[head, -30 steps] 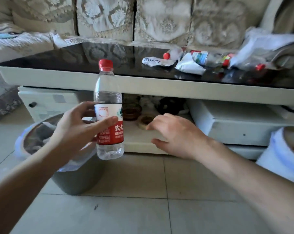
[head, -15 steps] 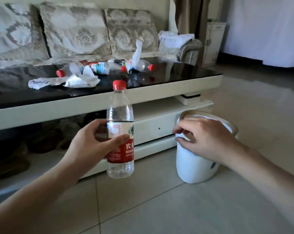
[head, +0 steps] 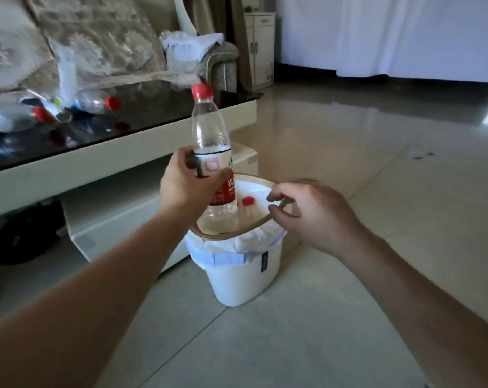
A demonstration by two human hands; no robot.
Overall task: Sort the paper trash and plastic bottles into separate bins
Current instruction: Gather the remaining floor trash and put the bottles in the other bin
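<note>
left hand (head: 191, 186) wrapped around the label band of a clear plastic water bottle (head: 210, 152), thumb in front, fingers behind; bottle upright, base sitting just over the mouth of the white bin (head: 245, 278)

right hand (head: 313, 217) empty, fingers loosely curled and apart, at the bin's tan rim ring (head: 254, 180); looks to be touching or nearly touching the rim, can't tell which

bottle: thin-wall PET, ribbed body, red screw cap (head: 202, 91), red/white film label. looks empty or near it, so light. capped, so it should hold shape under squeeze better than an open one, but walls will still dent. label band is the best grip, since the film gives friction and the body there is straight; shoulder is tapered and slick

bin: rigid white plastic, tapered round, lined with a thin white bag (head: 231, 247) folded over the edge, soft and crinkly. another red-capped bottle (head: 247, 205) already inside

judgement: this is the bottle bin, drop step is at hand. low risk: a light bottle could bounce off the one inside or catch the rim, so release low and centred

more bottles (head: 97, 100), blurred, lie on the glossy black tabletop (head: 158, 107), so sorting isn't finished
</note>
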